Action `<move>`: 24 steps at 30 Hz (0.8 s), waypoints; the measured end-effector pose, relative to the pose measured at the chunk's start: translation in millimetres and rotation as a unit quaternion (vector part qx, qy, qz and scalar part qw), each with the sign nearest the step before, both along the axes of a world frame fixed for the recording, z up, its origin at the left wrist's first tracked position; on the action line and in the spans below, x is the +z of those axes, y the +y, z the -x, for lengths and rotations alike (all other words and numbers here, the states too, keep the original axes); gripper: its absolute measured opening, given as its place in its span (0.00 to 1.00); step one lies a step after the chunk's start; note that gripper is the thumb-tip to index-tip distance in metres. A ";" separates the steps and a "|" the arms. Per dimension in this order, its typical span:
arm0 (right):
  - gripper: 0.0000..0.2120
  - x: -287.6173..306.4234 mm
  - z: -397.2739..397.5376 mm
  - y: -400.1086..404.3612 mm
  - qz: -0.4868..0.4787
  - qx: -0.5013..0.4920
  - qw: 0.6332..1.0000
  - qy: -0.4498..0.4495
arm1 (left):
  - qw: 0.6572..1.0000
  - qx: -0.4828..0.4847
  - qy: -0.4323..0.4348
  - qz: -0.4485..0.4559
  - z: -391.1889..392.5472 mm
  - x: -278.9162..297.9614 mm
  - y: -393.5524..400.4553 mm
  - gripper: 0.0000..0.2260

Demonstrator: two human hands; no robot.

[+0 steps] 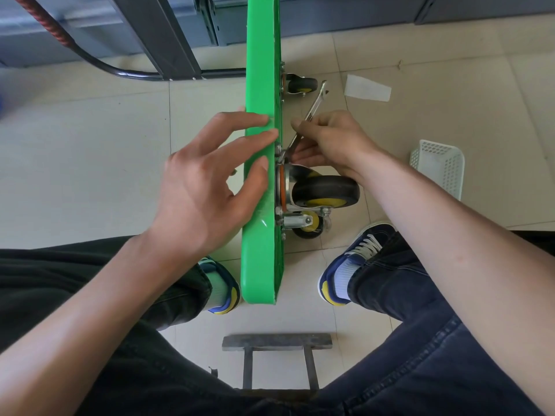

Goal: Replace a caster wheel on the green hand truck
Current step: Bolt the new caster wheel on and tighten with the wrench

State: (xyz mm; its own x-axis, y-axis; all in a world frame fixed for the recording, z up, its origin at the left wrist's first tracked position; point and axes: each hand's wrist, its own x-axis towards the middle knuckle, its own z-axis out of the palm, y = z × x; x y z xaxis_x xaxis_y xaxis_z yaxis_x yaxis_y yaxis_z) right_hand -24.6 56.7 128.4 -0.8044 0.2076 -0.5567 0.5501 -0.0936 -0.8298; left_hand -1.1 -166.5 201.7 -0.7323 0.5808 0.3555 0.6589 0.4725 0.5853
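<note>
Right hand (pixel 327 139) grips a wrench (pixel 306 121) angled toward upper right, jaw at the caster wheel (pixel 326 192) mount. Left hand (pixel 210 181), fingers straight, steadies the green hand truck (pixel 261 175), on edge at frame centre, long axis vertical.

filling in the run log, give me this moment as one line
left hand steadies green hand truck on edge | right hand holds wrench at caster wheel mount | basket on floor

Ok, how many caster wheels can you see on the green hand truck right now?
3. One far caster wheel near the top, one large caster wheel beside the right hand, one lower caster wheel just beneath it. A fourth may be hidden.
</note>
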 end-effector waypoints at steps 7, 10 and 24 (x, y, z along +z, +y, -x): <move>0.09 10.2 -6.5 6.8 -0.029 -0.034 0.998 0.052 | 1.000 0.002 -0.001 0.001 0.0 0.1 0.7 0.12; 0.07 23.6 -8.8 5.2 -0.094 0.001 0.986 0.135 | 1.000 0.003 0.001 0.001 0.1 0.1 0.8 0.12; 0.11 30.9 -28.5 -14.9 -0.265 0.127 0.924 0.246 | 1.000 0.007 -0.001 0.002 -0.4 0.7 1.0 0.12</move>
